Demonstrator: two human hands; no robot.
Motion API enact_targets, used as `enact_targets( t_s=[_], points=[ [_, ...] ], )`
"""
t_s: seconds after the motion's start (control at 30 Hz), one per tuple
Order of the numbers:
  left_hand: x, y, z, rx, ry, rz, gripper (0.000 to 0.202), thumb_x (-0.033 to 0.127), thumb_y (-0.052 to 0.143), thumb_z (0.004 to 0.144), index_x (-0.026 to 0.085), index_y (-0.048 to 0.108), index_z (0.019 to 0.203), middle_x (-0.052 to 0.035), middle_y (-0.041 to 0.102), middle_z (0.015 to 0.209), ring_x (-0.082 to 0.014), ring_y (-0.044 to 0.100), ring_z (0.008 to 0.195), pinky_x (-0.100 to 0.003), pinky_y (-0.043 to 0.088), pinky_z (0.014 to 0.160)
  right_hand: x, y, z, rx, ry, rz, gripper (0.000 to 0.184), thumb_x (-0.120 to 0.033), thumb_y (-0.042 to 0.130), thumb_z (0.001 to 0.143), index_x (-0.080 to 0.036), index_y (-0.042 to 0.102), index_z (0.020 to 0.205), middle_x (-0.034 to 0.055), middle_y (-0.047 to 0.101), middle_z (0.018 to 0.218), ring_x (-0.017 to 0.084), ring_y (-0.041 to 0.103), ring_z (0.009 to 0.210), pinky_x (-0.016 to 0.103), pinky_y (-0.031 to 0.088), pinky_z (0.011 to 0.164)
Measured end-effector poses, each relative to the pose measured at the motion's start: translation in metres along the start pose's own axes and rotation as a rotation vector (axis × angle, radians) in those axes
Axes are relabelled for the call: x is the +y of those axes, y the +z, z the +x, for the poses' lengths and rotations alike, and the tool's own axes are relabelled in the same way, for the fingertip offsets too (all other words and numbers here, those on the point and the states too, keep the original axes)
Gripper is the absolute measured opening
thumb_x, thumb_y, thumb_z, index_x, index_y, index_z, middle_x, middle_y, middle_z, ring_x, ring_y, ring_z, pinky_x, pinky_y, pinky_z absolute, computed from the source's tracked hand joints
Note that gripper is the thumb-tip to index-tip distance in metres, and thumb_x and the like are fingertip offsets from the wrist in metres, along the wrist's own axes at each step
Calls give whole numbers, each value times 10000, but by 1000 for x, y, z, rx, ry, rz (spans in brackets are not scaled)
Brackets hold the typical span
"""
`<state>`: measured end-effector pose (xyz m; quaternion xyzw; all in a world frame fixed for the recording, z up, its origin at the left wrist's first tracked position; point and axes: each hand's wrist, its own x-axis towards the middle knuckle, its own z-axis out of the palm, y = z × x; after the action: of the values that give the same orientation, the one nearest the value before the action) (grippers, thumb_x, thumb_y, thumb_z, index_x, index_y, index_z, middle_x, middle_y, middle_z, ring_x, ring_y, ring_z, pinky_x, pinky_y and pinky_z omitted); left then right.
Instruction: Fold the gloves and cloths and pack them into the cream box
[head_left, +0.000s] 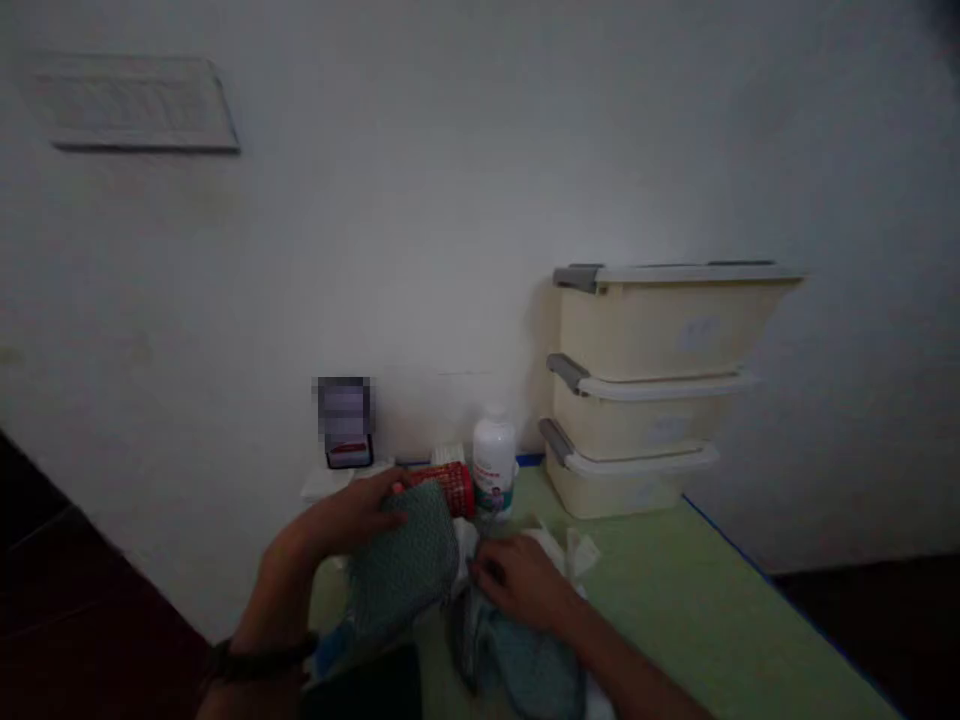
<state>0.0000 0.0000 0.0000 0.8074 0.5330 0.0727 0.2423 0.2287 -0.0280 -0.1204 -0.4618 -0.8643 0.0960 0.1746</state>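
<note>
My left hand (pixel 352 515) rests on top of a dark green textured cloth (pixel 405 565), fingers curled over its upper edge, close to a red can (pixel 450 487) lying behind it. My right hand (pixel 525 580) presses down on a pale blue-grey cloth (pixel 525 660) and some white crumpled fabric or paper (pixel 570 550), fingers bent. A dark band sits on my left wrist. The light is dim and what the fingers grip is hard to make out.
A white bottle (pixel 493 462) stands behind the cloths. Three stacked cream lidded bins (pixel 645 390) stand at the back right on the green surface (pixel 712 620) with its blue edge. A small dark object (pixel 349 450) stands by the white wall.
</note>
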Motion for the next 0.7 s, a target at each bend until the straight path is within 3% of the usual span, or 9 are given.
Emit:
enact_targets(
  t_s=[0.2, 0.43, 0.57, 0.7],
  points=[
    [5, -5, 4, 26, 49, 42, 205, 335, 478, 759, 178, 556, 864, -71, 663, 899, -241, 608, 843, -316, 439, 725, 4, 3, 1, 19, 15, 4, 232, -301, 457, 865, -179, 633, 775, 41, 703, 701, 146, 626, 619, 254, 287, 541],
    [7, -1, 6, 165, 7, 89, 302, 301, 546, 682, 148, 525, 942, -121, 596, 1013, -261, 541, 954, -330, 406, 801, 4, 4, 2, -4, 17, 9, 216, -285, 457, 867, -171, 625, 793, 47, 698, 687, 142, 613, 597, 247, 287, 537],
    [12, 2, 3, 55, 10, 99, 218, 365, 584, 678, 183, 571, 797, -33, 632, 794, -210, 578, 757, -265, 411, 633, 3, 3, 3, -10, 17, 10, 225, -285, 449, 872, -172, 625, 787, 46, 696, 689, 141, 610, 602, 247, 289, 541],
    [11, 21, 10, -48, -53, 134, 393, 557, 610, 620, 182, 611, 736, -40, 650, 708, -219, 591, 661, -262, 378, 527, 3, 3, 2, -12, 27, 9, 219, -291, 461, 866, -174, 630, 790, 48, 694, 692, 146, 608, 608, 249, 290, 546]
  ],
)
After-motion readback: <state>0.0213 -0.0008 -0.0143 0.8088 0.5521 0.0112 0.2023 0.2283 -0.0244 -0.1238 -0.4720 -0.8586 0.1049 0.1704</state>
